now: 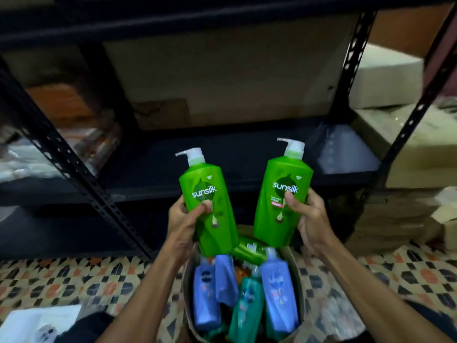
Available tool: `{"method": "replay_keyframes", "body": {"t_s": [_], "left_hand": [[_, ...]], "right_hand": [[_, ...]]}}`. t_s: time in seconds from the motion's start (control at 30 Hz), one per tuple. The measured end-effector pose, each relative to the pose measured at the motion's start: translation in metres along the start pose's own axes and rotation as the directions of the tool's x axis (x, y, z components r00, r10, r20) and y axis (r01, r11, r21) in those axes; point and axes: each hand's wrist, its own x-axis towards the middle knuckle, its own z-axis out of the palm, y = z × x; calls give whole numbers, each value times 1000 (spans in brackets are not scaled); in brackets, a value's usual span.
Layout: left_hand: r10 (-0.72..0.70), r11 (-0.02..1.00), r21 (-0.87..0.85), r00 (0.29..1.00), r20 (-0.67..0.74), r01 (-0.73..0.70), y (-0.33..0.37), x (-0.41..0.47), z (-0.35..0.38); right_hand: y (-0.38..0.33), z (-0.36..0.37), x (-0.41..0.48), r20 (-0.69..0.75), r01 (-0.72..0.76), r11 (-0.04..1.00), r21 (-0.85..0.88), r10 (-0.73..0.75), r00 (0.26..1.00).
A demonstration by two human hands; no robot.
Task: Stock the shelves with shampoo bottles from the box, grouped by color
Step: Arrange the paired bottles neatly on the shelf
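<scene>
Shampoo bottles are what you have in both hands at this moment, one bright green bottle each, lifted clear above the box (300, 280) on the tiled floor (74, 280). Starting on the left, your left hand (184, 219) is wrapped around the lower body of the left green bottle (210, 201), thumb across the label, and that bottle leans a little to the left with its white pump pointing left. To the right of it, the right green bottle (284, 199) leans slightly the other way, and your right hand (309, 219) is closed on its right edge with the thumb pressed on the front.

Beyond the bottles, the dark shelf (247, 159) looks bare across its middle, so it seems a good place for the green group. Carry both forward together, set them upright side by side toward the far part of the board, labels facing you, and let go only once each base sits flat.

Still in the box nearest you are blue bottles (279, 290), a teal bottle (247, 305) between them, and another green one lying just under your hands.
</scene>
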Motion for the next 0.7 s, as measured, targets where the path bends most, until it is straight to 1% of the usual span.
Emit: {"method": "replay_keyframes", "body": {"t_s": [0.07,0.17,0.27,0.33,0.4,0.43,0.47,0.53,0.63,0.7], "left_hand": [[124,992,-2,992,26,-124,44,13,19],[319,948,-36,945,74,-317,117,29,50],[526,851,-82,843,114,-519,194,40,82],[645,764,-116,754,122,-635,243,44,106],[733,680,-143,667,132,-719,289,50,127],[760,649,-146,634,143,-746,308,55,136],[777,628,-146,609,159,-764,327,61,145],[777,626,-133,599,193,-769,353,76,162],[747,658,-78,636,194,-749,362,107,182],[711,696,-43,680,179,-717,362,124,190]], "right_hand": [[-49,15,15,36,131,991,-8,-131,991],[-129,37,40,89,335,942,-1,-334,938],[-217,61,62,142,527,850,9,-523,841],[-274,76,74,160,616,787,39,-613,773],[-325,89,89,177,689,722,57,-687,705],[-345,94,96,185,713,699,51,-708,681],[-364,101,104,184,721,691,50,-716,673],[-386,109,122,175,704,709,38,-698,694],[-391,108,156,125,665,745,-54,-656,745],[-384,102,174,101,623,772,-124,-615,782]]}}
